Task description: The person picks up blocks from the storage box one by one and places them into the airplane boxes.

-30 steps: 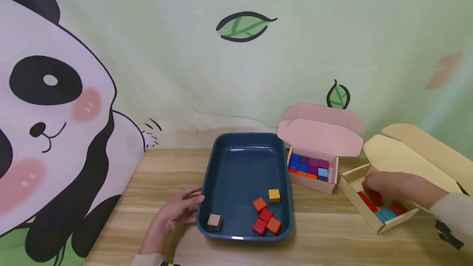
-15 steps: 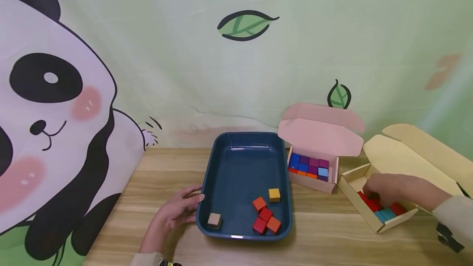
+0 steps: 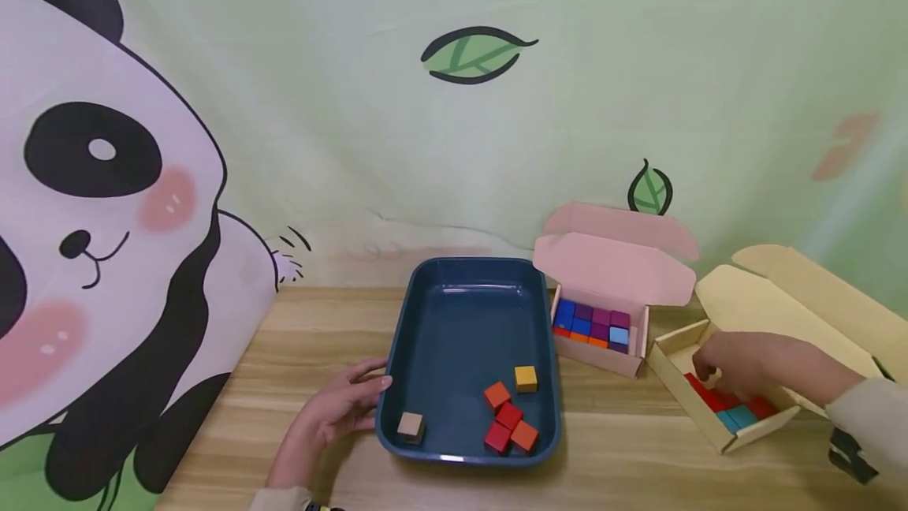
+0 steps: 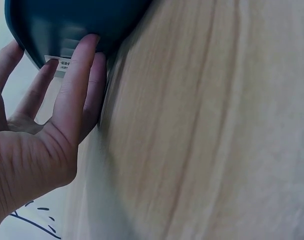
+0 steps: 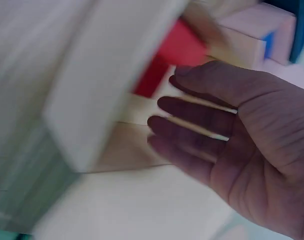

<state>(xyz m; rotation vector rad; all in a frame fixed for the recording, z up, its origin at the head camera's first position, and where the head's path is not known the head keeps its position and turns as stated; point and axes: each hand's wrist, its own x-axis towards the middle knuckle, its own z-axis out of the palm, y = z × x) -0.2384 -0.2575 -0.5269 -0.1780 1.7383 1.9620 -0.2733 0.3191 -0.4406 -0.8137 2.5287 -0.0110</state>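
My left hand (image 3: pixel 336 404) touches the left side of a dark blue tray (image 3: pixel 468 330). In the left wrist view its fingers are fairly straight against the outer wall, beside a white label (image 4: pixel 63 64). My right hand (image 3: pixel 745 365) reaches into a pale yellow box (image 3: pixel 684 400) whose lid stands up. That box contains red blocks (image 3: pixel 704 394) and teal blocks (image 3: pixel 741 416), partly hidden by the hand. Seen from the right wrist, the fingers are loosely bent and grip nothing; the thumb tip is close to a red block (image 5: pixel 182 47).
Inside the tray lie a yellow block (image 3: pixel 526 378), several red and orange blocks (image 3: pixel 508 416), and a pale wooden block (image 3: pixel 411 427). Between tray and yellow box stands a pink box (image 3: pixel 603 355) with coloured blocks. A printed cloth (image 3: pixel 340 101) hangs behind the wooden table (image 3: pixel 624 464).
My right hand has let go of a red block, which now lies among the others in the yellow box. The left hand stays at the tray.
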